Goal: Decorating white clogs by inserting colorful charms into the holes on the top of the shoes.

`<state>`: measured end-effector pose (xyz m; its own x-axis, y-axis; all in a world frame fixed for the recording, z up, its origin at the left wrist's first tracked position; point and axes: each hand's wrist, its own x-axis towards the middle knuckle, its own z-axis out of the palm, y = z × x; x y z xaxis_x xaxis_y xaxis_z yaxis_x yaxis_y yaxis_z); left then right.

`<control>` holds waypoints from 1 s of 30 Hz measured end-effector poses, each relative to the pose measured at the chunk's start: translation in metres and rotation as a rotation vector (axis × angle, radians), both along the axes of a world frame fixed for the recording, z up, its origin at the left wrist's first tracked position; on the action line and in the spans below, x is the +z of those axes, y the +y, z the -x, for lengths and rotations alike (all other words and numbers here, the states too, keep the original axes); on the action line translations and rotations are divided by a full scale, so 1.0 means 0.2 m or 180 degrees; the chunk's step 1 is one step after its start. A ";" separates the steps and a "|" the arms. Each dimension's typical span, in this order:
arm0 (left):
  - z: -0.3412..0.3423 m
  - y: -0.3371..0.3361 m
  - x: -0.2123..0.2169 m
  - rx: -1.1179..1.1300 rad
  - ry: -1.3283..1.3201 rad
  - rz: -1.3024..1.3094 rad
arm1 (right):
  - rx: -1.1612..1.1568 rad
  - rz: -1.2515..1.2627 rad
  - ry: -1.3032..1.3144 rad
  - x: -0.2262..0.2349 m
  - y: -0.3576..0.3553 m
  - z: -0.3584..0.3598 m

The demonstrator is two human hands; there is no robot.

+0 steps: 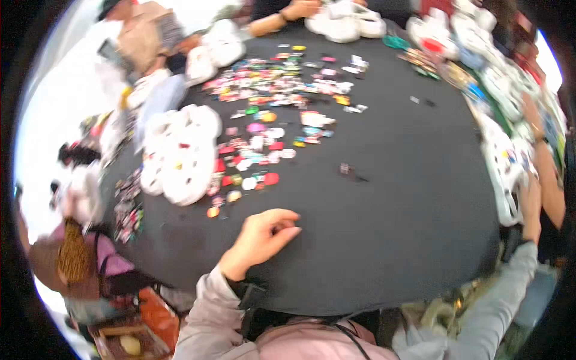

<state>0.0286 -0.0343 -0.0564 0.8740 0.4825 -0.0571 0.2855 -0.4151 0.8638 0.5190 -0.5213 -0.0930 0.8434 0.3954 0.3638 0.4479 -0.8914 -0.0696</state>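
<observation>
My left hand (259,240) hovers over the near middle of the black table (384,240). Its fingers are loosely bent, with a gap between thumb and forefinger and nothing visible between them. Far to the right, my right hand (530,201) is closed on the edge of a white clog (505,174) at the table's side. That clog carries small coloured charms, though blur hides their shapes. A pair of white clogs (186,153) lies left of centre, beside many scattered shoe charms (258,147).
A larger pile of charms (264,81) spreads across the far half. A small dark piece (347,170) lies mid-table. Another person's forearm (549,180) is close by my right hand. People around the table handle more white clogs (342,21). Dark small items (128,207) lie at the left edge.
</observation>
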 end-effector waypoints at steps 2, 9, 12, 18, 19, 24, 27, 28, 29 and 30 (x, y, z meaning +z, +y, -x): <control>0.02 0.02 0.04 -0.0387 -0.0075 -0.0162 | 0.0205 0.0186 0.0069 -0.02 0.03 -0.06; 0.21 0.68 0.30 0.0890 -0.0138 -0.2817 | 0.0708 0.0258 -0.0198 0.08 0.10 0.24; 0.22 1.09 0.39 0.1465 0.0135 -0.3268 | 0.0785 0.0225 -0.0347 0.23 0.13 0.53; 0.24 1.41 0.45 0.1279 0.2240 -0.2194 | 0.1662 -0.0159 -0.0391 0.36 0.39 1.25; 0.23 1.43 0.45 0.1345 0.2537 -0.2355 | 0.1722 -0.0390 -0.0178 0.34 0.47 1.35; 0.19 1.50 0.52 0.1202 0.2570 -0.1960 | 0.1930 -0.0843 0.0501 0.09 0.84 1.59; 0.18 1.49 0.55 0.1223 0.2570 -0.1976 | 0.1681 -0.1410 0.0054 0.04 0.88 1.60; 0.17 1.47 0.55 0.1018 0.2460 -0.1890 | 0.1600 -0.1344 0.0100 0.03 0.88 1.61; 0.17 1.44 0.54 0.0892 0.2368 -0.1973 | 0.1707 -0.1364 0.0074 0.03 0.87 1.60; 0.17 1.41 0.54 0.0799 0.2216 -0.2085 | 0.1810 -0.1413 0.0036 0.03 0.87 1.60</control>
<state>-0.0055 0.2469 0.0507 0.6147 0.7691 -0.1751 0.7879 -0.6091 0.0909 0.1997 -0.3480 -0.0867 0.5556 0.5912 0.5847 0.8313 -0.4070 -0.3784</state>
